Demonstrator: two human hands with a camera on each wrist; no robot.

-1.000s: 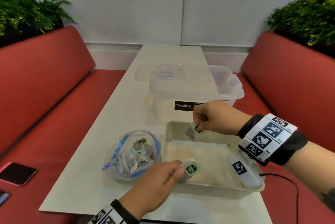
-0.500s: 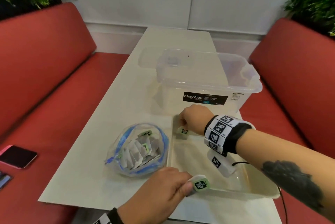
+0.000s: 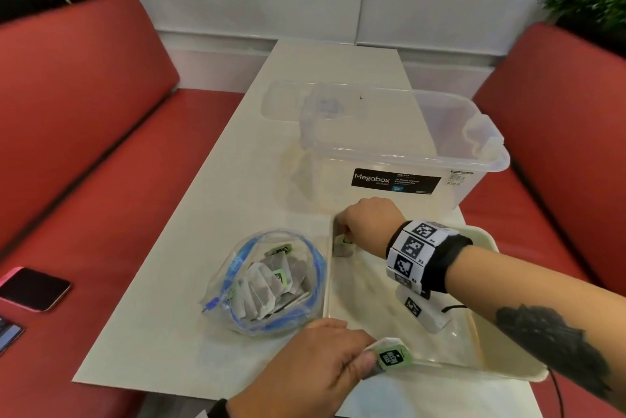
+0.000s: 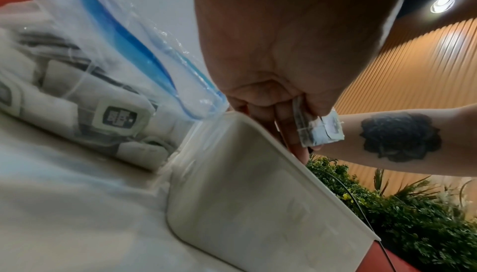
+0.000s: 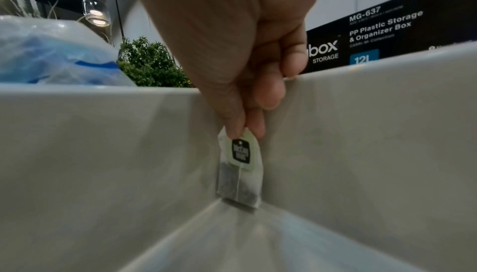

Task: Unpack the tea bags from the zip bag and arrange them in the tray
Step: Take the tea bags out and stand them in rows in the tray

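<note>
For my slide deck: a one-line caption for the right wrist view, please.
Right hand pinches a green-tagged paper tea bag, standing it upright in the corner of the white plastic tray.

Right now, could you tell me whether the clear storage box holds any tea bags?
No, the clear storage box looks empty in the head view.

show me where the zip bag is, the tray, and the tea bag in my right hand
zip bag (image 3: 306,250): head view, on its blue zip rim.
tray (image 3: 487,235): head view, on its far rim.
tea bag in the right hand (image 5: 238,182): right wrist view, on its paper pouch.
</note>
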